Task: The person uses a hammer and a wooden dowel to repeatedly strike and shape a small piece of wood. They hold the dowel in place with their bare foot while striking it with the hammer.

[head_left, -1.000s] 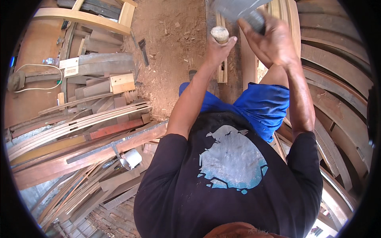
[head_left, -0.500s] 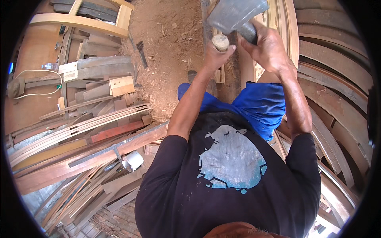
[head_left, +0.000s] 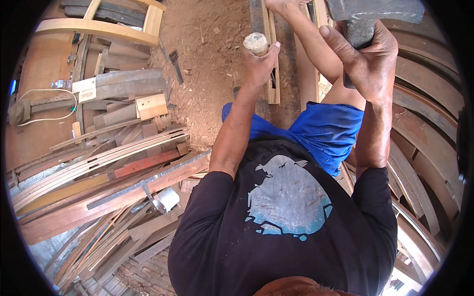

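My left hand (head_left: pixel 260 69) is closed around the wooden handle of a chisel (head_left: pixel 256 43), held upright with its worn round end facing up; the blade end is hidden below the fist. Beneath and just right of that hand runs a narrow pale timber strip (head_left: pixel 275 91) with a dark slot in it. Up at the right, my right hand (head_left: pixel 373 66) grips a hatchet (head_left: pixel 377 11) with a broad grey metal head, close under the head. The hatchet is raised apart from the chisel, and its top is cut off by the picture's edge.
My bare leg (head_left: pixel 316 47) stretches forward over the timbers on the right. Stacked curved boards (head_left: pixel 419 118) line the right side. Piled offcuts and long strips (head_left: pixel 98 160) lie at left, with a white cup (head_left: pixel 168 198). A handsaw-like dark tool (head_left: pixel 176 66) lies on the shaving-strewn dirt floor (head_left: pixel 207 29).
My right hand has swung the hatchet right and toward me, away from the chisel. My left hand has shifted slightly left with the chisel, uncovering more of the timber strip and my foot.
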Demonstrator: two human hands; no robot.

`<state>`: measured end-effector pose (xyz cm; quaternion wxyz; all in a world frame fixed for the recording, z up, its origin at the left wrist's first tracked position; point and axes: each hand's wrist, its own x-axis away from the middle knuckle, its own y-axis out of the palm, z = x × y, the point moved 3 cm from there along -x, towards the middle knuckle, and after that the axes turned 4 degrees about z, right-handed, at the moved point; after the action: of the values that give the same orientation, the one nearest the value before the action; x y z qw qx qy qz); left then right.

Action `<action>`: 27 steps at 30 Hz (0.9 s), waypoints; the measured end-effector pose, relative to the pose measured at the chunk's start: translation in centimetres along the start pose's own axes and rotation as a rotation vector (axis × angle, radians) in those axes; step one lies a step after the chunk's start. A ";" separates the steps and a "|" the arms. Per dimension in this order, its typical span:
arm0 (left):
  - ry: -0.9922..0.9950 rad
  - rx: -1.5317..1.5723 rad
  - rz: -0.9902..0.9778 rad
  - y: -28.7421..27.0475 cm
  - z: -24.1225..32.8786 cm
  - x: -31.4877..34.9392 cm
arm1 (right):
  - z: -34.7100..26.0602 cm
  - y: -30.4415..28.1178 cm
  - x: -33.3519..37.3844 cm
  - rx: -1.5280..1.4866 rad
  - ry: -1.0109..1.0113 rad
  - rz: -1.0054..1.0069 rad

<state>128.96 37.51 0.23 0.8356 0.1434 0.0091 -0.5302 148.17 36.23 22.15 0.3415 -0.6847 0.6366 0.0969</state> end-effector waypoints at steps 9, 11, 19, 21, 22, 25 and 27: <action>-0.052 0.090 0.003 -1.0 -0.2 -0.3 | -2.7 1.4 -1.1 -0.187 0.108 -0.114; -0.053 0.096 0.015 -1.5 -0.2 -0.2 | 0.9 2.2 -0.7 0.058 0.020 -0.060; -0.053 -0.013 -0.004 -0.9 -1.1 0.1 | 5.2 5.6 -0.3 0.673 -0.173 -0.390; -0.032 -0.058 -0.041 -0.7 -0.8 1.6 | 3.4 4.4 -0.7 0.548 -0.004 -0.350; -0.035 -0.114 -0.050 -0.3 0.0 2.2 | 1.6 3.8 -1.0 0.469 0.023 -0.248; -0.013 -0.203 -0.063 0.4 1.7 2.2 | 0.0 2.8 -1.6 0.232 0.149 -0.092; -0.036 -0.167 -0.072 0.5 1.9 2.3 | 3.0 3.4 -0.5 0.583 0.111 -0.315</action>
<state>130.14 35.17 1.74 0.8253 0.0632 0.0437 -0.5595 145.79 38.51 19.03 0.4986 -0.6523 0.5416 -0.1806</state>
